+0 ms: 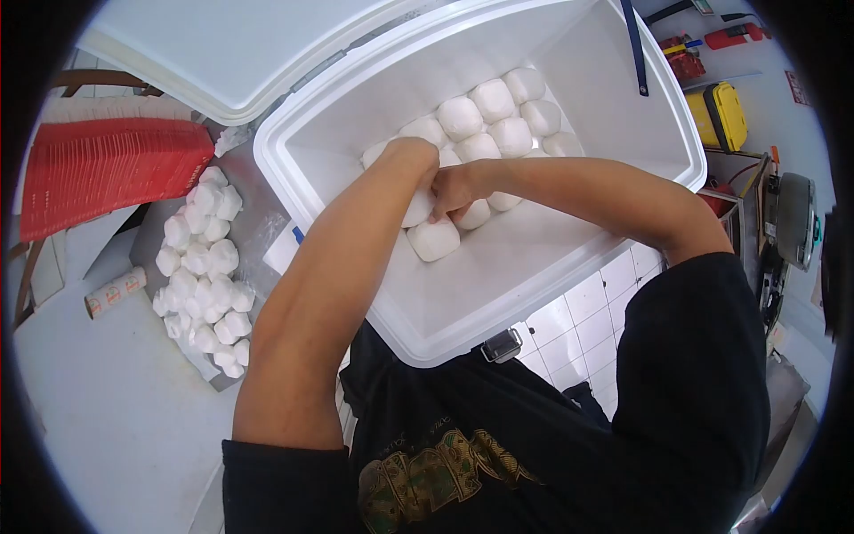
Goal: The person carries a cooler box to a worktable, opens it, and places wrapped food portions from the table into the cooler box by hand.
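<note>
Both my arms reach down into a white cooler box whose lid stands open. Inside it lie several white rounded lumps, set side by side on the floor of the box; what they are made of I cannot make out. My left hand is bent down among the lumps on the left, its fingers hidden behind the wrist. Beside it my right hand has its fingers curled down and closed, close to a white lump near the front wall. Whatever lies between those fingers is hidden.
Left of the cooler a heap of smaller white bundles lies on a metal tray. Near it are a stack of red packets and a printed roll. The cooler's lid tilts up at the back left. A yellow case stands at right.
</note>
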The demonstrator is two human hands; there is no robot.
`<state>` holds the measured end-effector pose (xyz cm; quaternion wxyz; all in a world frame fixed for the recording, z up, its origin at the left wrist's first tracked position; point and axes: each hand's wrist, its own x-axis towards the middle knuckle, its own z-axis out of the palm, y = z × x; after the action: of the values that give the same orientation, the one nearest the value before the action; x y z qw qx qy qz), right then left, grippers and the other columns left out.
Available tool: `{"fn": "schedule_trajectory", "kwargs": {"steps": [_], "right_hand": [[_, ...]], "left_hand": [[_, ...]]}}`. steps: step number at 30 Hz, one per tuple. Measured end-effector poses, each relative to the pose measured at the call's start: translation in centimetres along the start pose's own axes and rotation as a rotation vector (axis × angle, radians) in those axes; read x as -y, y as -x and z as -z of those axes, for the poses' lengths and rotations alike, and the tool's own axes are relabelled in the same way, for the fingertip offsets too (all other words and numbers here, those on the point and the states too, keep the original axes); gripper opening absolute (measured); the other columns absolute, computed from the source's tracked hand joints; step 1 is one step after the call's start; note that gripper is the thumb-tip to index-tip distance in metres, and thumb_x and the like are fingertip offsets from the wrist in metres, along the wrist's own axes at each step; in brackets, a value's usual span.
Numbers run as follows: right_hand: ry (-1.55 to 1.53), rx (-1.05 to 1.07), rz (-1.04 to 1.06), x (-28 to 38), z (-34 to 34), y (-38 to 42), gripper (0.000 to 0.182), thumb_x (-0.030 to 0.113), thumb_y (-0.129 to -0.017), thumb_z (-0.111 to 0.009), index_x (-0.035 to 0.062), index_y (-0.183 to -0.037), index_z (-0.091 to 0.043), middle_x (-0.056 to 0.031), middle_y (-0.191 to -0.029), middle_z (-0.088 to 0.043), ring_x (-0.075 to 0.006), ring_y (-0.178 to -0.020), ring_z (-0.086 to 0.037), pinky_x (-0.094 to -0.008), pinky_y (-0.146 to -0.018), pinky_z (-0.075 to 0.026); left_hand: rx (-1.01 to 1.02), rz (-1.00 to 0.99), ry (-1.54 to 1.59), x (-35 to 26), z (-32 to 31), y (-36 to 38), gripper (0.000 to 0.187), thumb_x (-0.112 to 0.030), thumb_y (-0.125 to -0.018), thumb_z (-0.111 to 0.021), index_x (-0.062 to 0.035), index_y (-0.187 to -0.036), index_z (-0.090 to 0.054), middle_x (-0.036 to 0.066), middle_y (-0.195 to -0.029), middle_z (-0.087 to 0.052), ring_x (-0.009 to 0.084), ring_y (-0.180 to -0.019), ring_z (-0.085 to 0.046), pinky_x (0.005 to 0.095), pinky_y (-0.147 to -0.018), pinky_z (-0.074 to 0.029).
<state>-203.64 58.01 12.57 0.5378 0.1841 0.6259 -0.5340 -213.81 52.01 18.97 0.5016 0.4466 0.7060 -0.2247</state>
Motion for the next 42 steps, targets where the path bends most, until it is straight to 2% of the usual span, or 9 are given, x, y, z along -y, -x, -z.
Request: {"fn": "schedule_trajectory", "kwargs": {"steps": [7, 10, 14, 16, 21, 29, 31, 36, 42], "right_hand": [[0.339, -0.022, -0.039, 2.1, 3.0, 3.2, 0.038, 0.013, -0.079, -0.084, -0.0018, -0.108, -0.065, -0.0121, -0.107, -0.067, -0.0212, -0.100, -0.066, -0.0322, -0.085, -0.059], [0.586, -0.403, 0.603, 2.5, 3.5, 7.2, 0.036, 0.019, -0.084, -0.076, 0.0048, -0.116, -0.066, -0.0113, -0.108, -0.070, -0.0254, -0.098, -0.066, -0.0363, -0.087, -0.054], [0.568, -0.970, 0.554, 10.6, -3.6, 16.3, 0.043, 0.015, -0.090, -0.075, 0.0072, -0.131, -0.063, -0.0131, -0.120, -0.070, -0.0256, -0.113, -0.064, -0.0392, -0.095, -0.052], [0.557, -0.948, 0.666, 13.6, -7.9, 19.9, 0.048, 0.012, -0.094, -0.071, 0.0074, -0.139, -0.057, -0.0116, -0.120, -0.068, -0.0216, -0.114, -0.064, -0.0372, -0.096, -0.051], [0.555, -0.869, 0.929, 16.9, -21.5, 22.9, 0.048, 0.009, -0.081, -0.073, -0.0046, -0.126, -0.061, -0.0188, -0.112, -0.068, -0.0274, -0.106, -0.068, -0.0413, -0.095, -0.053], [-0.287, -0.021, 0.410, 25.0, -42.5, -11.4, 0.045, 0.022, -0.098, -0.067, -0.0009, -0.135, -0.055, -0.0141, -0.112, -0.069, -0.0206, -0.100, -0.068, -0.0352, -0.093, -0.055], [-0.275, 0.070, 0.280, 23.4, -47.8, -21.4, 0.060, 0.028, -0.095, -0.071, -0.0014, -0.141, -0.047, -0.0145, -0.122, -0.063, -0.0206, -0.106, -0.065, -0.0338, -0.095, -0.054], [0.143, -0.537, 0.234, 24.2, -59.0, -32.6, 0.095, 0.036, -0.070, -0.091, -0.0041, -0.139, -0.039, -0.0268, -0.132, -0.053, -0.0371, -0.123, -0.054, -0.0437, -0.103, -0.047], [0.062, -0.727, -0.095, 27.6, -61.0, -35.4, 0.108, 0.038, -0.058, -0.096, -0.0034, -0.138, -0.037, -0.0265, -0.132, -0.050, -0.0416, -0.128, -0.048, -0.0444, -0.107, -0.045]], "left_hand": [[-0.516, -0.225, 0.219, 0.0, 2.7, 9.8, 0.046, 0.000, -0.085, -0.065, -0.0095, -0.130, -0.063, 0.018, -0.110, -0.072, 0.0364, -0.102, -0.070, 0.0428, -0.086, -0.057], [-1.222, -0.713, 0.545, 0.1, -2.2, 17.0, 0.039, -0.004, -0.085, -0.067, -0.0040, -0.124, -0.064, 0.019, -0.108, -0.071, 0.0342, -0.086, -0.071, 0.0415, -0.077, -0.056], [-0.959, -0.760, 1.290, 1.7, -13.3, 26.2, 0.027, -0.011, -0.088, -0.076, -0.0061, -0.114, -0.070, 0.005, -0.097, -0.073, 0.0101, -0.070, -0.062, 0.0248, -0.056, -0.047], [-0.725, -0.596, 1.476, 5.0, -19.8, 26.5, 0.029, -0.014, -0.089, -0.077, -0.0059, -0.115, -0.069, 0.004, -0.091, -0.072, 0.0086, -0.070, -0.060, 0.0246, -0.058, -0.047], [-1.188, 0.197, 1.337, 14.4, -42.3, 21.1, 0.037, -0.020, -0.088, -0.078, -0.0078, -0.121, -0.066, 0.015, -0.100, -0.069, 0.0222, -0.078, -0.069, 0.0335, -0.070, -0.055], [-1.314, 1.066, 1.337, 29.8, -70.1, 21.2, 0.028, -0.006, -0.072, -0.081, -0.0101, -0.093, -0.064, 0.005, -0.067, -0.060, 0.0225, -0.066, -0.064, 0.0363, -0.068, -0.053], [-1.347, 1.093, 1.376, 32.9, -74.0, 21.8, 0.038, -0.009, -0.074, -0.077, -0.0084, -0.109, -0.062, 0.014, -0.097, -0.064, 0.0301, -0.089, -0.063, 0.0409, -0.082, -0.052], [-1.537, 0.638, 1.146, 38.1, -71.1, 24.6, 0.065, -0.011, -0.070, -0.083, -0.0099, -0.129, -0.056, 0.015, -0.123, -0.057, 0.0319, -0.110, -0.056, 0.0434, -0.095, -0.049], [-1.366, 0.626, 1.162, 40.3, -69.7, 23.2, 0.073, -0.020, -0.065, -0.088, -0.0123, -0.130, -0.055, 0.012, -0.128, -0.056, 0.0395, -0.121, -0.048, 0.0533, -0.096, -0.045]]}}
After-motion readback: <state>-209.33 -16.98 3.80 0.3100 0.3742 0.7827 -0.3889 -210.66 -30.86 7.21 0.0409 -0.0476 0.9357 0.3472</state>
